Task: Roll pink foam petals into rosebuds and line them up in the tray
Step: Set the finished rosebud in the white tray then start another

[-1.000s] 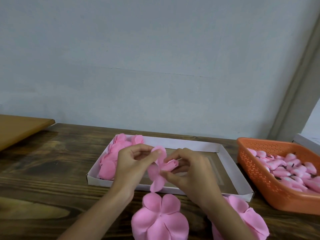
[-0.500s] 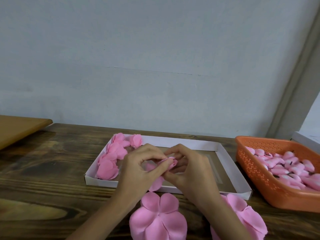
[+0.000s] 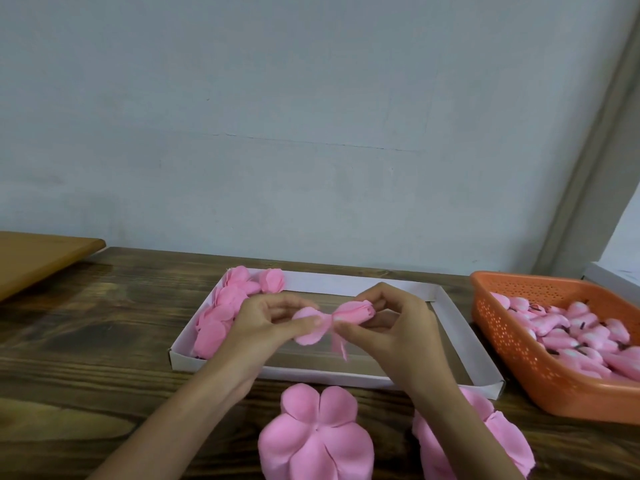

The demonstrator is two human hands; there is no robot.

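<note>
Both hands had drawn apart above the tray [image 3: 329, 280]: the left hand [image 3: 263, 323] pinched a loose petal [image 3: 308, 333], the right hand [image 3: 398, 327] gripped the rolled bud [image 3: 353, 311].

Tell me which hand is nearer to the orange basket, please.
The right. The right hand is over the white tray, on the side toward the orange basket but apart from it; the left hand is farther left, across the foam petals both hands pinch.

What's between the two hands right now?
Head view: one pink foam petal piece, its right end rolled into a bud, bridges the left hand and right hand; both pinch it.
</note>
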